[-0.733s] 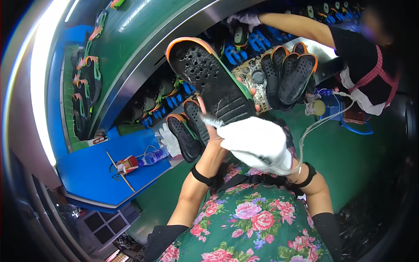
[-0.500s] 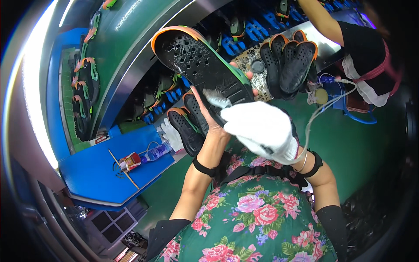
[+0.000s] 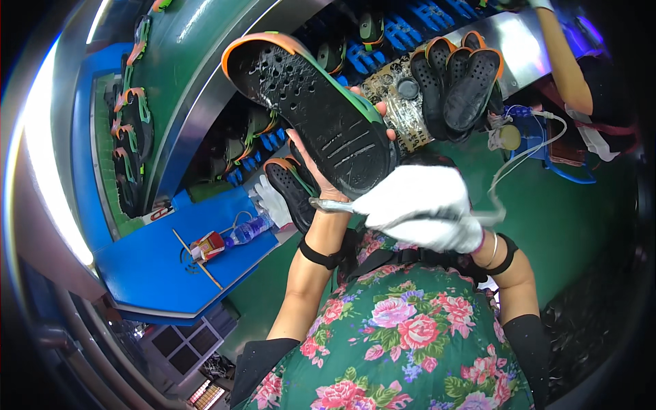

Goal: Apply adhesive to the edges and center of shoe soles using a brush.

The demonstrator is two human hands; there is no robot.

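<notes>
Left hand (image 3: 322,179) grips shoe (image 3: 314,116) from both sides; right hand (image 3: 424,205) clutches brush (image 3: 331,205) near heel (image 3: 361,172); table edge (image 3: 231,281) left, floor (image 3: 547,219) right.

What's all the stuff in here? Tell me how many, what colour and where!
Held sole: one, black, orange-green edging, upper centre
Thin tool: one, greyish, just below held sole
Piled soles: at least four, black-orange, upper right
Lower soles: two, black-orange, left of centre
Tray soles: several, black-orange-green, far left
Round cap: one, dark, left of pile
Table: one, blue, left
Bottle: one, clear-blue, on table
Packet: one, red-yellow, beside bottle
Spare glove: at least one, white, table's right end
Strip light: one, white, far left
Co-worker's arm: one, bare, black sleeve, upper right
Apron: one, green floral, bottom centre
Left hand: one, bare, around held sole
Right hand: one, white-gloved, gripping tool
</notes>
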